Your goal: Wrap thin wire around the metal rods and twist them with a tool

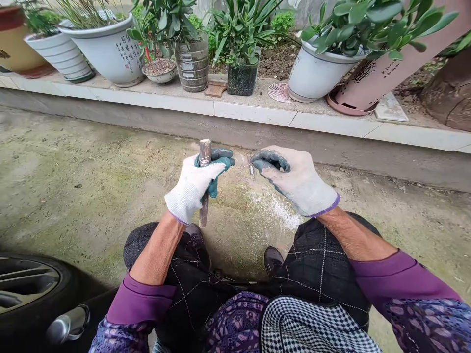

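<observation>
Metal rod (205, 149) — upright, long axis vertical | left hand (195, 184) fisted round it | right hand (294, 179) pinching thin wire (243, 165)

Your gloved hands are raised side by side above your knees, near each other but apart. Your left hand (194, 185) is clenched in an upright fist, its thumb wrapped across the fingers, above your bare left forearm (156, 255). Your right hand (296, 179) lies knuckles up, thumb and forefinger pinched and pointing toward the fist, right forearm (353, 240) angling outward.
</observation>
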A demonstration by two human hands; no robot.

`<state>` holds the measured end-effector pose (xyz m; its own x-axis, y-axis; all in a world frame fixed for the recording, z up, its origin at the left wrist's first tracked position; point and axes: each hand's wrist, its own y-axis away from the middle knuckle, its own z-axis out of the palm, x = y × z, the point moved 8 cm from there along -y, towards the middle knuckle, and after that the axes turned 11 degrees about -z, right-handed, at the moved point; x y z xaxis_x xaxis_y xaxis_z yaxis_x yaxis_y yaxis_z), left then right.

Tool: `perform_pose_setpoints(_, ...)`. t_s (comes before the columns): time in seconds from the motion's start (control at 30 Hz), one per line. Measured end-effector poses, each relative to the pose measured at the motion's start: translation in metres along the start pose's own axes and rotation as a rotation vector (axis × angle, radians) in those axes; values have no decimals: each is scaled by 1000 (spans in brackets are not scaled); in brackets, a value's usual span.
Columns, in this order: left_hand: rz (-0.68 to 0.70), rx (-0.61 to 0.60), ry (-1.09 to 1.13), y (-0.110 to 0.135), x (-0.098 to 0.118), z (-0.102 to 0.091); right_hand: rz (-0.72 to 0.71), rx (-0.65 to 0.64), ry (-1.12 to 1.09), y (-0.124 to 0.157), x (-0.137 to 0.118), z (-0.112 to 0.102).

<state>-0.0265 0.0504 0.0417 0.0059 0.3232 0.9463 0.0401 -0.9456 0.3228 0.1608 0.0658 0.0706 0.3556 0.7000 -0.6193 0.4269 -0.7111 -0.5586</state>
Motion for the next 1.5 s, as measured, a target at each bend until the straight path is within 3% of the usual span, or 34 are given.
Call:
perform_pose_setpoints(0.2,-83,-158,-146,1,-11,13,25,32,-18,-1,2,-2)
perform_pose_setpoints(0.4,-49,-109,-13,-1,-6,8,50,63,5,0,11,-8)
perform_pose_setpoints(0.53,-49,-95,18,0,-5,4,109,-6,-40,-1,16,-3)
perform_pose_setpoints(0.6,-34,-68,-1,1,-5,2,135,-39,-110,-1,15,1)
perform_pose_setpoints(0.77,-7,-42,-57,3,-3,5,242,28,-283,-4,7,2)
perform_pose_setpoints(0.97,15,3,-126,4,-3,15,390,4,-650,2,6,29)
perform_pose_setpoints(1.17,73,143,-76,-2,3,-1,459,-55,-874,9,7,40)
perform_pose_setpoints(1.3,56,60,-3,-3,5,-6,489,-23,-853,11,16,36)
perform_pose_setpoints(1.5,14,-34,-17,-2,1,4,474,-2,-877,10,20,36)
